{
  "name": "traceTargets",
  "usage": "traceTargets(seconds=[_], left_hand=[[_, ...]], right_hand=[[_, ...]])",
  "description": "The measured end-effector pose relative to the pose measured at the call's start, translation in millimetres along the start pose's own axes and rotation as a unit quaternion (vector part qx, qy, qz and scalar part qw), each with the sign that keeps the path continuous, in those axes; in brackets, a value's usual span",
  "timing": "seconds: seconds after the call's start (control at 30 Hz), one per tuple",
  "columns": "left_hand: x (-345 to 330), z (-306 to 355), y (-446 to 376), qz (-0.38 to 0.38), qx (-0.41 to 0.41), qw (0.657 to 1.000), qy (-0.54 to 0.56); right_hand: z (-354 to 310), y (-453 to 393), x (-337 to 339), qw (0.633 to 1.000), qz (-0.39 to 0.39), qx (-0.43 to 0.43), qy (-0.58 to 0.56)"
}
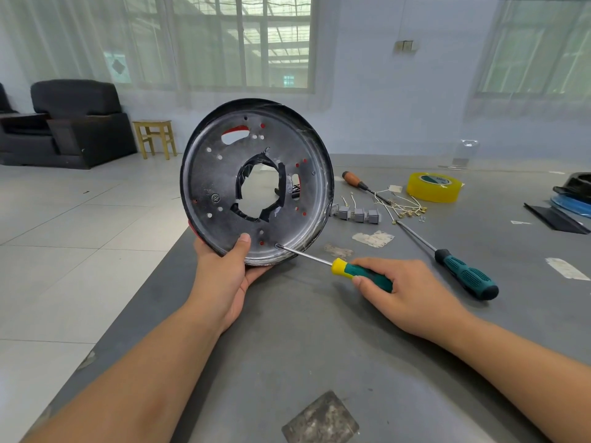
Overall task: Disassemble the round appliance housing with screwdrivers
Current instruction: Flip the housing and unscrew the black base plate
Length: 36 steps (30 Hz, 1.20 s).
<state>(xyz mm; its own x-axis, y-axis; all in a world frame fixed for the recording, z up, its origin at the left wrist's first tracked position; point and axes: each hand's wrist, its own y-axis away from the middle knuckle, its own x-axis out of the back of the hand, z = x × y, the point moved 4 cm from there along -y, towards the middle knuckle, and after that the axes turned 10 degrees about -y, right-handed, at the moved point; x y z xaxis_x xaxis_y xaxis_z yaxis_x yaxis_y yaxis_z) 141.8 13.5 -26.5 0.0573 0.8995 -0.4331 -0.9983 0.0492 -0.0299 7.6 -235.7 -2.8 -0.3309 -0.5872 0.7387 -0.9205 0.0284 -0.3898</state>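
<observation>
Bright, soft daylight from curtained windows [243,43]; faint shadows, sharp focus, edges seemingly bowed by the wide lens.

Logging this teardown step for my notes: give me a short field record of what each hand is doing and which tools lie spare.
left hand: holds round grey metal housing upright by its lower rim
right hand: grips yellow-and-green-handled screwdriver
tip: at hole near housing's lower edge
spare tools: long teal-handled screwdriver, wooden-handled screwdriver
surface: grey table

Grey table [287,346]: spare screwdrivers [463,273], yellow tape [433,187], connectors [358,215].
</observation>
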Motion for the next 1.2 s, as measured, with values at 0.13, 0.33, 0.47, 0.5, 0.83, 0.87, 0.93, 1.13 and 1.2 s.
traceTargets(seconds=[0.13,0.33,0.47,0.5,0.83,0.87,0.93,1.13,1.2], left_hand=[[1,-1,-2,-0.004,-0.019,1.000,-0.007],[2,-3,-3,-0.007,-0.030,0.999,-0.022],[1,-1,-1,-0.005,-0.036,0.999,-0.028],[0,0,-1,-0.005,-0.037,0.999,-0.030],[-2,3,5,0.001,-0.069,0.996,-0.054],[-2,3,5,0.002,-0.077,0.995,-0.064],[-2,4,6,0.005,-0.092,0.992,-0.083],[-1,2,4,0.016,-0.137,0.978,-0.155],[-2,1,5,0.000,-0.149,0.971,-0.184]], right_hand=[[1,0,-1,1.000,0.000,-0.006,-0.009],[4,0,-1,1.000,0.000,-0.013,-0.010],[3,-1,-1,1.000,-0.007,-0.016,-0.007],[3,-1,-1,1.000,-0.009,-0.017,-0.006],[-11,4,-8,0.997,-0.007,-0.064,-0.038],[-13,4,-9,0.996,-0.009,-0.080,-0.048],[-17,2,-12,0.987,-0.020,-0.124,-0.101],[-30,7,-21,0.814,-0.068,-0.354,-0.456],[-32,8,-19,0.752,-0.091,-0.395,-0.519]])
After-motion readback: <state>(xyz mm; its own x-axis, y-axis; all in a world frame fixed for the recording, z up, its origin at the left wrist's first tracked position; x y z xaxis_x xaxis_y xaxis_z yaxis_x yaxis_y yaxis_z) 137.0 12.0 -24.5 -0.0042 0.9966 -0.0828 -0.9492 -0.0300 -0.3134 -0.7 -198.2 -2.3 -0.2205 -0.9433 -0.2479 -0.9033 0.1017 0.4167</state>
